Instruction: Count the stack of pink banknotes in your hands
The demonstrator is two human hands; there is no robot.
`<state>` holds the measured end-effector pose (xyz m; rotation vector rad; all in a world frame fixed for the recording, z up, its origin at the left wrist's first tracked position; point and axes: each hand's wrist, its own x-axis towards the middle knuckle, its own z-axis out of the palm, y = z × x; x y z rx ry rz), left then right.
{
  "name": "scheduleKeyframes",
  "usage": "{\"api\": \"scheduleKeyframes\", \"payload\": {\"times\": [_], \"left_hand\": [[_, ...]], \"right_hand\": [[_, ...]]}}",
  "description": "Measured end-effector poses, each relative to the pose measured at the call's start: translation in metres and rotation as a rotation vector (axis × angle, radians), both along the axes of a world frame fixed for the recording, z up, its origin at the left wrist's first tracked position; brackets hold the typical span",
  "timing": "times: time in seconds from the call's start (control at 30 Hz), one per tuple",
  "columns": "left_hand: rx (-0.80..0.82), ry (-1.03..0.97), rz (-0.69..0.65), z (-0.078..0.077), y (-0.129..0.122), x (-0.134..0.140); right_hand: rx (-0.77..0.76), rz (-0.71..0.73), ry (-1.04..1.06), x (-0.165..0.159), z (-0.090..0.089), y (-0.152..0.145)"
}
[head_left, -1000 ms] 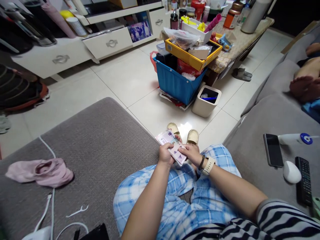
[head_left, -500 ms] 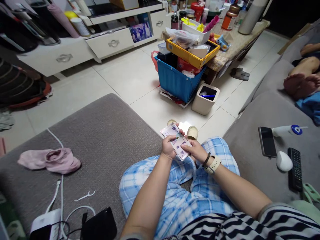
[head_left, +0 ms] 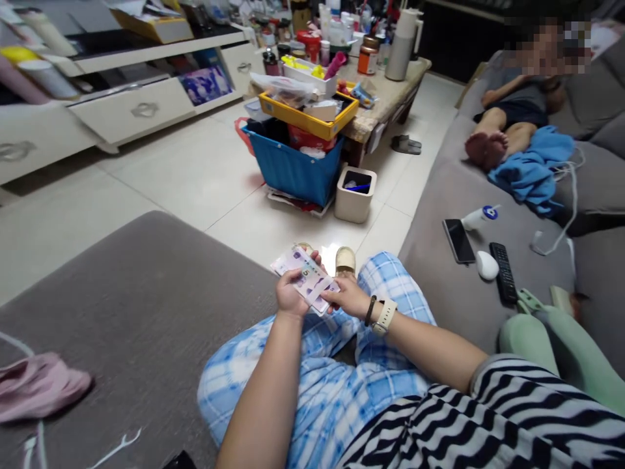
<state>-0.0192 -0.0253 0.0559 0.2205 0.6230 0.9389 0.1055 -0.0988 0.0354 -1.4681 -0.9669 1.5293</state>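
The person is sitting on a grey sofa [head_left: 146,293] and holding a small stack of banknotes [head_left: 305,279] over the knees, which are clad in blue checked trousers [head_left: 312,391]. The left hand [head_left: 290,296] is gripping the stack from the near left side, fingers curled under it and thumb lying across the top. The right hand [head_left: 349,299] is pinching the near right end between thumb and fingertips, the fingers pressed close together; a watch [head_left: 385,317] and a dark band are sitting on that wrist.

The notes are lying nearly flat, faces up, with the long axis running on a slant: the far end is pointing up and to the left, towards the floor beyond the knees, and the near end is pointing back at the right hand.

Just beyond the banknotes, two pale slippers [head_left: 344,259] are resting on the white tiled floor [head_left: 195,176]. Farther beyond the banknotes, a small beige bin [head_left: 355,195] is standing beside a blue crate [head_left: 293,166] with a yellow tray [head_left: 307,117] stacked on top. To the right of the banknotes, on the sofa seat, a phone [head_left: 458,240], a white mouse [head_left: 487,265] and a remote [head_left: 502,281] are lying close together. Far right of the banknotes, another person is lying beside a blue cloth [head_left: 527,172]. Left of the banknotes, a pink cloth [head_left: 39,387] is lying on the sofa.
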Motion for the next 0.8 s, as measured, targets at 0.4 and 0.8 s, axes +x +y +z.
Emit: {"api": "scheduleKeyframes", "payload": {"times": [0.4, 0.8], "left_hand": [[-0.053, 0.277, 0.035, -0.004, -0.008, 0.001], [-0.085, 0.259, 0.125, -0.002, 0.006, -0.004]], "right_hand": [[0.335, -0.329, -0.329, 0.093, 0.0, -0.027], [-0.46, -0.885, -1.345, 0.324, -0.028, -0.167]]}}
